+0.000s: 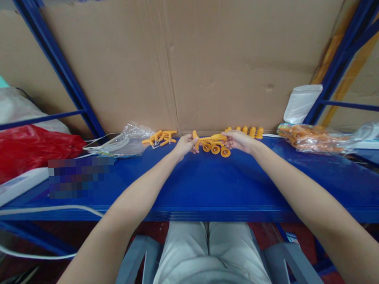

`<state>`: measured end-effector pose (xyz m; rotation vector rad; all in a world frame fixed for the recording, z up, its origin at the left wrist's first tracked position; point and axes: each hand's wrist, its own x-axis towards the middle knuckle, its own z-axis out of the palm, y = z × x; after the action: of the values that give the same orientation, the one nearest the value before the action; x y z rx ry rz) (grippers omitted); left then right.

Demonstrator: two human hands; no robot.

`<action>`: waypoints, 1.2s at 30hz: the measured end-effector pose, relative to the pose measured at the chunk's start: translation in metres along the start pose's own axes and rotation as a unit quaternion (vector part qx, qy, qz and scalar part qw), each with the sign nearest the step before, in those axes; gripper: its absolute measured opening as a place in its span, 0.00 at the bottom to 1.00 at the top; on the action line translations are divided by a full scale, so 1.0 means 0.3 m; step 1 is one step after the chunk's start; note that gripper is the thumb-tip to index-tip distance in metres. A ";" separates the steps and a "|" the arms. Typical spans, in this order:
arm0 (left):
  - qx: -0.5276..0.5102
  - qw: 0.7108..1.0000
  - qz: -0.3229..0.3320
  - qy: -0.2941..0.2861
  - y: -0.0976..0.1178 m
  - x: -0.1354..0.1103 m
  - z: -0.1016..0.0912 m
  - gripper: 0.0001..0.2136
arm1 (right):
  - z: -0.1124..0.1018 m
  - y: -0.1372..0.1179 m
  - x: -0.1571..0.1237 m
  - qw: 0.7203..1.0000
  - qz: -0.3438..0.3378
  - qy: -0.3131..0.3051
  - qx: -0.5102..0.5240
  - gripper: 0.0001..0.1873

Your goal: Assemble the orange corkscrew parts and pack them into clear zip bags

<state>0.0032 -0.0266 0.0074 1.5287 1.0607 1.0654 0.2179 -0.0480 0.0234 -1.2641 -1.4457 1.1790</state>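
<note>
An orange plastic toy piece [212, 140] with a ribbed bar and three small bell-shaped cups under it lies between both hands, just above the blue shelf [191, 184]. My left hand [186, 144] pinches its left end. My right hand [239, 140] grips its right end, fingers curled round it. Left of my left hand sits a small pile of orange Y-shaped parts [160, 137] with a bit of chain. Behind my right hand stands a row of several orange parts [249, 131] against the cardboard.
A cardboard sheet [204, 52] backs the shelf. A clear plastic bag [126, 141] lies at the left, a bag of orange parts [306, 138] at the right, a white bag [302, 103] behind it. A red bag [24, 150] and blue rack posts [61, 68] stand at the left.
</note>
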 end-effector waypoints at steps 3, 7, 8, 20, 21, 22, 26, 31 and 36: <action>0.004 1.000 0.004 -0.001 0.005 -0.006 0.002 0.02 | -0.008 -0.004 -0.012 1.000 -0.005 -0.010 -0.002 0.12; 0.005 1.000 0.002 0.002 0.013 -0.013 0.002 0.05 | -0.016 0.003 -0.016 1.000 -0.021 -0.018 -0.016 0.15; 0.004 1.000 0.002 -0.001 0.015 -0.014 0.001 0.04 | -0.018 0.005 -0.015 0.999 -0.025 -0.014 -0.018 0.17; -0.007 1.000 0.017 -0.021 0.020 -0.025 0.010 0.06 | 0.000 0.023 0.008 0.995 0.021 0.067 -0.074 0.30; -0.004 1.000 0.016 -0.020 0.020 -0.025 0.011 0.06 | 0.001 0.021 0.007 0.995 0.020 0.068 -0.070 0.30; -0.001 1.000 0.016 -0.018 0.020 -0.024 0.012 0.06 | 0.002 0.019 0.005 0.995 0.016 0.070 -0.065 0.29; 0.008 1.000 0.018 -0.003 0.021 -0.024 0.013 0.07 | -0.007 -0.001 -0.014 0.998 0.007 0.048 -0.035 0.24; 0.016 1.000 0.015 0.008 0.019 -0.022 0.007 0.06 | -0.031 -0.016 -0.041 0.999 0.010 -0.049 -0.014 0.18; 0.020 1.000 0.018 -0.003 0.012 -0.018 0.001 0.05 | -0.031 0.005 -0.025 0.998 -0.007 -0.031 -0.054 0.24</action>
<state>0.0028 -0.0324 0.0103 1.5875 1.0583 1.0692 0.2283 -0.0544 0.0235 -1.2983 -1.5809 1.1524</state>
